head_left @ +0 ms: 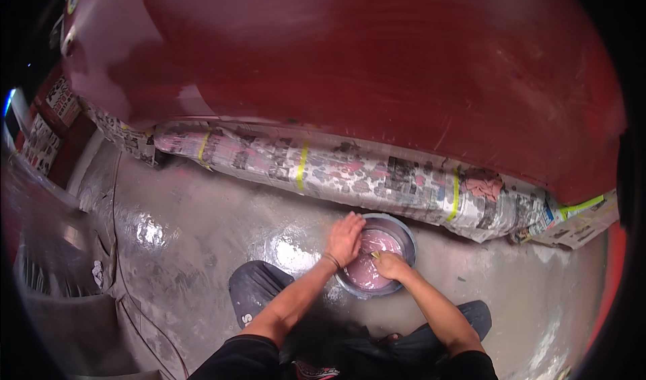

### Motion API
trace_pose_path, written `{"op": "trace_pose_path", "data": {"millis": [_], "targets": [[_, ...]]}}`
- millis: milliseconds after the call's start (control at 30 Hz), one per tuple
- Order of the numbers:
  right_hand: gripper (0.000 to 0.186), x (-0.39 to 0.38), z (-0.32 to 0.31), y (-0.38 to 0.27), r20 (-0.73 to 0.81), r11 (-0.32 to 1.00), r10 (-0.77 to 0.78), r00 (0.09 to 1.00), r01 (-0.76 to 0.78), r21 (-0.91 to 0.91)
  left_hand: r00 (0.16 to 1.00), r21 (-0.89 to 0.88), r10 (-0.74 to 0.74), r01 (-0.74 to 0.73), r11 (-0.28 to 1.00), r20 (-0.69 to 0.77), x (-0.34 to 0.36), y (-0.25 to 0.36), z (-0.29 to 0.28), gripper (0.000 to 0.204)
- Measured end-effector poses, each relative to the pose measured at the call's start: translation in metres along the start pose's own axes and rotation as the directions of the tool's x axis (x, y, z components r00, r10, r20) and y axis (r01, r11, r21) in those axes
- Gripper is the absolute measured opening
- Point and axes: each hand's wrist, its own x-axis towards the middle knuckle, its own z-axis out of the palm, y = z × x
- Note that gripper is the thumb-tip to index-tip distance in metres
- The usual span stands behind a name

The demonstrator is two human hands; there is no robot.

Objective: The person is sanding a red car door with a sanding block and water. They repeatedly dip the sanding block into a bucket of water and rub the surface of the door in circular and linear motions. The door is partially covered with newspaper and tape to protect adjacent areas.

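A round metal basin of cloudy pink liquid sits on the wet floor between my knees. My left hand lies over the basin's left rim with its fingers stretched out, holding nothing that I can see. Inside the basin, my right hand is closed at the liquid's surface. A small yellowish piece pokes out from its fingertips; its kind is too small to make out.
A large dark red vehicle panel curves overhead. Below it runs a sill wrapped in wet newspaper with yellow tape. A crumpled pink cloth rests on the paper. Cables trail along the floor at left.
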Motion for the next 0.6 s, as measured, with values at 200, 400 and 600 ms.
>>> {"op": "trace_pose_path", "data": {"millis": [200, 400, 600], "targets": [[0.053, -0.073, -0.055, -0.026, -0.268, 0.927, -0.23, 0.936, 0.294, 0.232, 0.715, -0.716, -0.563, 0.637, 0.283, 0.414, -0.06, 0.096, 0.022, 0.075], [0.067, -0.088, -0.074, -0.026, -0.059, 0.747, -0.594, 0.802, 0.578, 0.328, 0.565, -0.938, -0.748, 0.216, -0.271, 0.347, 0.005, 0.103, -0.04, 0.047], [0.06, -0.078, -0.094, 0.024, -0.06, 0.932, -0.193, 0.979, 0.202, 0.3, 0.702, -0.861, -0.631, 0.051, 0.505, -0.329, 0.131, 0.055, -0.196, 0.059]]}}
